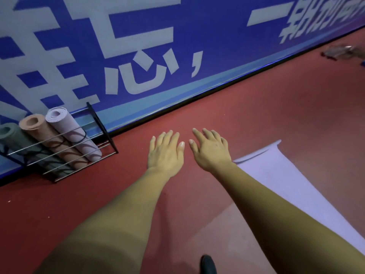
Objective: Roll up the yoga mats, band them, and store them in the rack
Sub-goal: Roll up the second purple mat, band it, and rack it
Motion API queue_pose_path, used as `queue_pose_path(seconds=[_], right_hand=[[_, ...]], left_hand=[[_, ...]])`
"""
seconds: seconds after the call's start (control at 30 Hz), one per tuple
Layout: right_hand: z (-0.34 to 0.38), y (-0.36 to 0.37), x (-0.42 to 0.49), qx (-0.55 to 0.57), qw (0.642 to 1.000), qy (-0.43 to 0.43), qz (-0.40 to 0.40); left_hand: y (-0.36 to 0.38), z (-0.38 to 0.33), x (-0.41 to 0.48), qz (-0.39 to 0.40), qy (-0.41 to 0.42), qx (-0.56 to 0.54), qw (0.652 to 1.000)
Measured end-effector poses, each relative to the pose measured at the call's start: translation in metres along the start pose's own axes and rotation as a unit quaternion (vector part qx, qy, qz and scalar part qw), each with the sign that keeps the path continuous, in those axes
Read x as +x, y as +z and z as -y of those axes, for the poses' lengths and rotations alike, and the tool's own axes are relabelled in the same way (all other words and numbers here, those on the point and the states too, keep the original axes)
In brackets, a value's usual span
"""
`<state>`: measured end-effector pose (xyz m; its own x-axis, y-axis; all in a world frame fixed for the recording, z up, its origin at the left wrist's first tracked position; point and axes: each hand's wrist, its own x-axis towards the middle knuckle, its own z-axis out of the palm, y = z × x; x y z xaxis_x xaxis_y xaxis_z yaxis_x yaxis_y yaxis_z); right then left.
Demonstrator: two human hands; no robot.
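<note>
left hand [166, 153] and right hand [211, 151] stretch forward, fingers [170, 136] straight, empty. a pale lavender yoga mat [286, 175] lies unrolled on the red floor [256, 115], far edge curled; three rolled mats [46, 133] sit in the wire rack [102, 127].

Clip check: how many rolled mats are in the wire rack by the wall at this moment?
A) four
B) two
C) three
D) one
C: the rack holds three rolled mats, the green mat, the peach mat and the lilac mat, while a flat mat lies unrolled on the floor.
</note>
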<state>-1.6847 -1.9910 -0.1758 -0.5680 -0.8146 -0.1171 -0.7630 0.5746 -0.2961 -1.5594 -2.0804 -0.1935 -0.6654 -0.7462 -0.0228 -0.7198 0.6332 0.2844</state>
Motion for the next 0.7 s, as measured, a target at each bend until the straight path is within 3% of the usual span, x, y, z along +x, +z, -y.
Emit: queue_pose_path(seconds=[0.3, 0.7], right_hand=[[-0.139, -0.020, -0.110, 0.015, 1.000, 0.010, -0.008], [-0.373, -0.043, -0.286, -0.003, 0.998, -0.025, 0.049]], left_hand=[[0.047, -0.142, -0.094, 0.004, -0.003, -0.010, 1.000], [0.148, -0.374, -0.262, 0.028, -0.068, -0.021, 0.997]])
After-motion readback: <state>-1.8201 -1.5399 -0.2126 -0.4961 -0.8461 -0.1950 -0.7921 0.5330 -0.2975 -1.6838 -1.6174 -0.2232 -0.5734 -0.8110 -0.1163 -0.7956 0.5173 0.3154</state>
